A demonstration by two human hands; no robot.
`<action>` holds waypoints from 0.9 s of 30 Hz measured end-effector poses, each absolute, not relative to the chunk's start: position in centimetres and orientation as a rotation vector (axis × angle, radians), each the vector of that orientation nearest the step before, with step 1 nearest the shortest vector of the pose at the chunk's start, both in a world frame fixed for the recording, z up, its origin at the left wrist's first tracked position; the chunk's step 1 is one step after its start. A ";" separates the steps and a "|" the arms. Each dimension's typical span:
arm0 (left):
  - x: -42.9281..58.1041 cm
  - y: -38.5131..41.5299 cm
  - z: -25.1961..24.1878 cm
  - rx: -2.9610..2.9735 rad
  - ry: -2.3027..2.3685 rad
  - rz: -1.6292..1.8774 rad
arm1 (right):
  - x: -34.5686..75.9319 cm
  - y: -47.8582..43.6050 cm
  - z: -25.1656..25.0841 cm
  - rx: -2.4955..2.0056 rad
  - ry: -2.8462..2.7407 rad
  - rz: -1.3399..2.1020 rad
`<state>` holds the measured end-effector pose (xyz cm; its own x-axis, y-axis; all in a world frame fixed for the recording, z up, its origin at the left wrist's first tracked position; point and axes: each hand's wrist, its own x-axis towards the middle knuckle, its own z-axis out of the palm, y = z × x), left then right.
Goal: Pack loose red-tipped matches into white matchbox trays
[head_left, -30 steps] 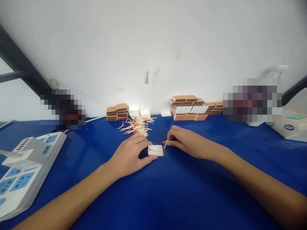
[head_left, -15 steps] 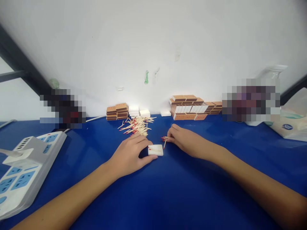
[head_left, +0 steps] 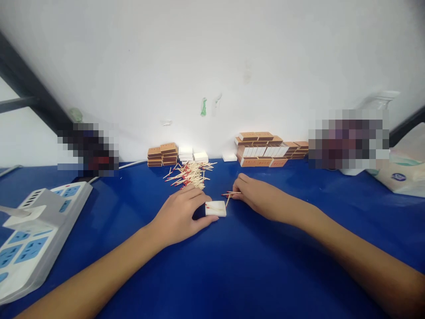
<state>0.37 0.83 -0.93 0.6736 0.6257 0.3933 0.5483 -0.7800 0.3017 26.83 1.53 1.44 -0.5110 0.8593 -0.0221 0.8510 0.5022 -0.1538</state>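
My left hand curls round the left end of a white matchbox tray that lies on the blue table, thumb on the near side and fingers on the far side. A few red-tipped matches rest inside the tray. Just right of it, my right hand pinches several matches by their plain ends, their red heads pointing left. One of them slants down toward the tray's right edge. Beyond my left fingers lies a loose pile of matches.
Brown matchboxes and white trays stand stacked along the wall, with a larger matchbox stack to the right. A single white tray sits between. A power strip is at left, a tissue pack at far right.
The matches in my right hand have fanned out, with more of their length showing. My right hand has shifted very slightly right; my left hand and the tray stay in place.
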 end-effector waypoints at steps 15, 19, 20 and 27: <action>0.5 0.8 -0.7 2.757 1.014 0.805 | 27.8 2.3 1.1 -1.359 -2.513 0.199; 0.6 0.7 -0.7 2.746 1.035 0.791 | 26.6 1.3 1.6 -1.305 -2.480 0.303; 0.6 0.7 -0.7 2.744 1.032 0.789 | 26.2 1.0 1.5 -1.270 -2.480 0.325; 0.8 0.6 -0.8 2.772 0.988 0.803 | 23.9 -0.6 0.1 -1.143 -2.550 0.269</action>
<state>0.82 0.64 -0.79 0.6524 0.6114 0.4478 0.5635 -0.7865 0.2529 23.86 -0.62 0.08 -0.6222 0.7506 0.2224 0.6876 0.6598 -0.3029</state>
